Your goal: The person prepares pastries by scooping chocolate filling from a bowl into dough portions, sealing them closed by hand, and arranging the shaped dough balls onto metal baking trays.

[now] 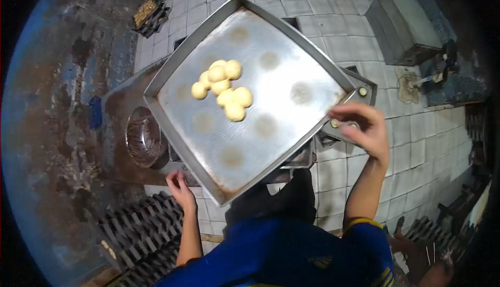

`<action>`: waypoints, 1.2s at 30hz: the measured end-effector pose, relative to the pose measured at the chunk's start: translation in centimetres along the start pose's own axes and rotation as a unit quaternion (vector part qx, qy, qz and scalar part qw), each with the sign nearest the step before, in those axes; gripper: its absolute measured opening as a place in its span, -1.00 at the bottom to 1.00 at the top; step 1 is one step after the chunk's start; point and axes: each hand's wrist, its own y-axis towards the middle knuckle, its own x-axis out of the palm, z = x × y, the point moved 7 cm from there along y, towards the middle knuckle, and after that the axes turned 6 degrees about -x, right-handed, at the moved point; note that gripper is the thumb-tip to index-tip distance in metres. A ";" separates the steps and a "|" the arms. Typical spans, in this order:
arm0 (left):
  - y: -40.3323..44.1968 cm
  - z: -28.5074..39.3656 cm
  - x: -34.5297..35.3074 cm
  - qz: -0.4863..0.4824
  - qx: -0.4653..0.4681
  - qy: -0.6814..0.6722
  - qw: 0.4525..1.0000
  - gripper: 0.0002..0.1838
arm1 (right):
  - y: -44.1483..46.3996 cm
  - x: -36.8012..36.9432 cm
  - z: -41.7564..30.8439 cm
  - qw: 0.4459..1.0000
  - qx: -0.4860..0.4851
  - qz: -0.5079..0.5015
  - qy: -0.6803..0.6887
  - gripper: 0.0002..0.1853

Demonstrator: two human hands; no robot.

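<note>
A large square metal tray (pixel 271 136) lies tilted like a diamond in front of me, with several yellow dough balls (pixel 235 111) clustered left of its middle. Near the tray's right corner is my right hand (pixel 364 128), thumb and fingers apart in a loose curve, with small dough pieces (pixel 334 124) seen beside the fingertips. My left hand (pixel 181 189) is just outside the tray's lower left side, its fingers curled; whether it touches the tray or holds anything is too small to tell.
A round metal bowl (pixel 143 137) sits left of the tray. Stacked dark racks (pixel 138 229) stand at the lower left, a grey box (pixel 403 26) at the upper right. More trays lie partly under the big one. Part of another person shows at the lower right.
</note>
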 end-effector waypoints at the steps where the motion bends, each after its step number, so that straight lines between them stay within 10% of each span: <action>1: 2.0 1.9 -0.1 0.006 0.028 -0.071 0.997 -0.82 | 2.7 4.4 -2.4 0.992 0.002 -0.071 -0.102 -0.55; 9: 8.0 18.1 1.2 -0.219 0.331 -0.082 0.914 -0.78 | 17.0 18.9 4.4 0.906 -0.063 -0.093 -0.407 -0.40; 15: 9.2 21.9 1.8 -0.321 0.346 -0.091 0.877 -0.72 | 21.2 30.0 2.4 0.829 -0.139 -0.239 -0.487 -0.42; 19: 9.8 20.5 -0.2 -0.320 0.287 -0.125 0.894 -0.73 | 21.7 35.3 6.4 0.620 -0.190 -0.365 -0.668 -0.58; 24: 10.8 17.7 -3.2 -0.268 0.211 -0.162 0.926 -0.76 | 23.9 36.8 8.7 0.574 -0.250 -0.394 -0.673 -0.75; 27: 11.6 15.5 -2.8 -0.285 0.088 -0.325 0.898 -0.72 | 25.2 36.4 7.4 0.687 -0.049 -0.430 -0.583 -0.72; 30: 12.7 14.8 -2.7 -0.266 0.031 -0.327 0.906 -0.52 | 23.8 38.3 5.5 0.912 0.054 -0.375 -0.159 -0.64; 36: 12.3 16.4 -1.8 -0.206 0.046 -0.352 0.912 -0.44 | 13.9 44.8 -6.6 0.984 -0.038 -0.142 -0.099 -0.70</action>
